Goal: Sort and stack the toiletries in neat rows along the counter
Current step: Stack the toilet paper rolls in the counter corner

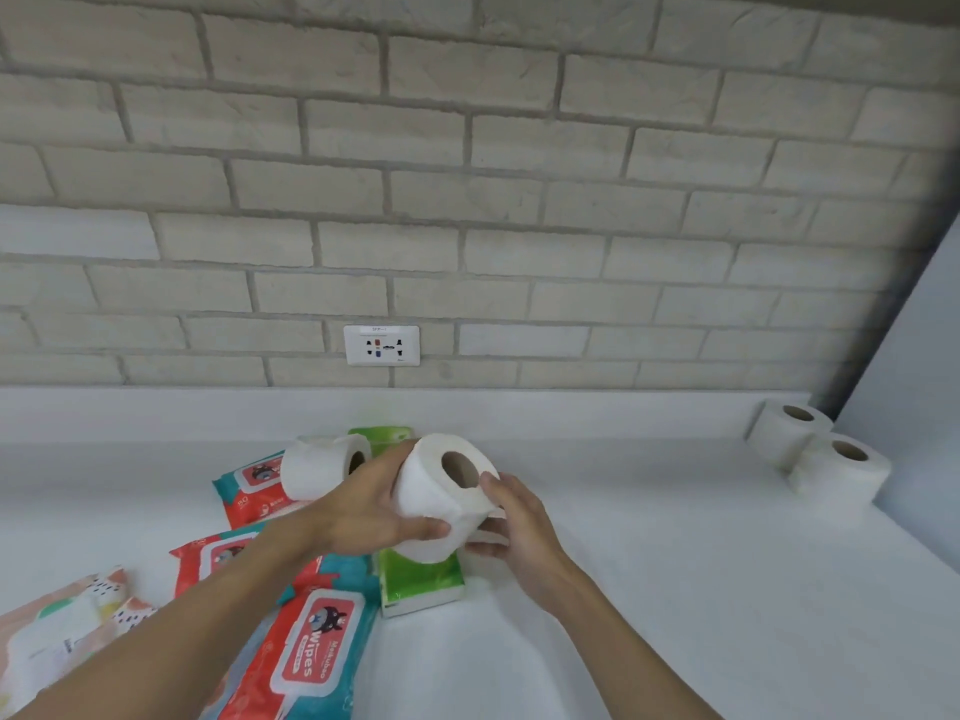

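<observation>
The left hand (pixel 374 506) curls thumb and fingers round the toilet roll (pixel 436 491) from its left side. The right hand (pixel 519 522) cups its right end and underside. The roll is raised between both palms, above a green tissue pack (pixel 421 579). I judge it is headed for the 2 standing rolls (pixel 789 428) in the counter's (pixel 675 589) far right corner, to extend that row. A spare roll (pixel 317 470) and wipes packs (pixel 306 662) lie to the left.

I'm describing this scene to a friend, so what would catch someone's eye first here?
The left hand and right hand hold a white toilet roll above the middle of the counter. Bright red-and-teal wipes packs and a green tissue pack lie jumbled below and left of it. Two more rolls stand together in the far right corner.
</observation>
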The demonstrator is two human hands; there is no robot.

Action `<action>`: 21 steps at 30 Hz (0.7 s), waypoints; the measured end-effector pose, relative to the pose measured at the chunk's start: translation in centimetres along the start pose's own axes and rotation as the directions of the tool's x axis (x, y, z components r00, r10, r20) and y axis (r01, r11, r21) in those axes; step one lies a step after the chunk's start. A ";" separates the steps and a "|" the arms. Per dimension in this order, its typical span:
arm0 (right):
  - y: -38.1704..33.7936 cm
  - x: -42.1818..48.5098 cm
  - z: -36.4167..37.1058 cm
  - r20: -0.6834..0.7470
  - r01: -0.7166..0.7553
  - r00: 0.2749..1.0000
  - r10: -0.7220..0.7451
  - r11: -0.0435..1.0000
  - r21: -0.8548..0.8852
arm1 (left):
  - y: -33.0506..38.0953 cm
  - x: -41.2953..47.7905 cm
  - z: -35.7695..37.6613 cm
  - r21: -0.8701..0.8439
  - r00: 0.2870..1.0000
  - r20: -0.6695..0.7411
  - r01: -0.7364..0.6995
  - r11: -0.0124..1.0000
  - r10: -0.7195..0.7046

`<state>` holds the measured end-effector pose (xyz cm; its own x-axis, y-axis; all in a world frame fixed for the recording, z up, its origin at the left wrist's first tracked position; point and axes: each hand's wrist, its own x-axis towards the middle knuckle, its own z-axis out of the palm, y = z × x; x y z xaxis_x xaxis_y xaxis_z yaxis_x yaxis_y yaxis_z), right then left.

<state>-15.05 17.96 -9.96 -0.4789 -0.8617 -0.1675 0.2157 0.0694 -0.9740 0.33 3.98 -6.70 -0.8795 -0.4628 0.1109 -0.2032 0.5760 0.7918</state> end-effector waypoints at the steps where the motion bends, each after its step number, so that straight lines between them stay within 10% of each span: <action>1: -0.1 -0.2 -0.6 -0.002 -0.042 0.999 0.042 0.999 0.028 | 0.4 0.4 0.5 -0.045 1.000 0.000 0.001 0.999 -0.001; 10: -1.4 -1.4 -7.8 0.084 -0.174 0.984 0.155 0.933 0.315 | 4.0 4.9 6.6 -0.241 0.998 0.035 -0.034 0.970 0.044; 21: -3.6 -2.4 -17.4 -0.148 -0.027 0.988 0.043 0.994 0.107 | 7.8 11.3 13.1 -0.576 0.972 0.214 0.202 0.792 -0.092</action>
<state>-29.43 28.55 -8.72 -0.5899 -0.7742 -0.2297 0.3180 0.0387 -0.9473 -16.88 12.07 -7.18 -0.9287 -0.3586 -0.0941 -0.0908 -0.0260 0.9955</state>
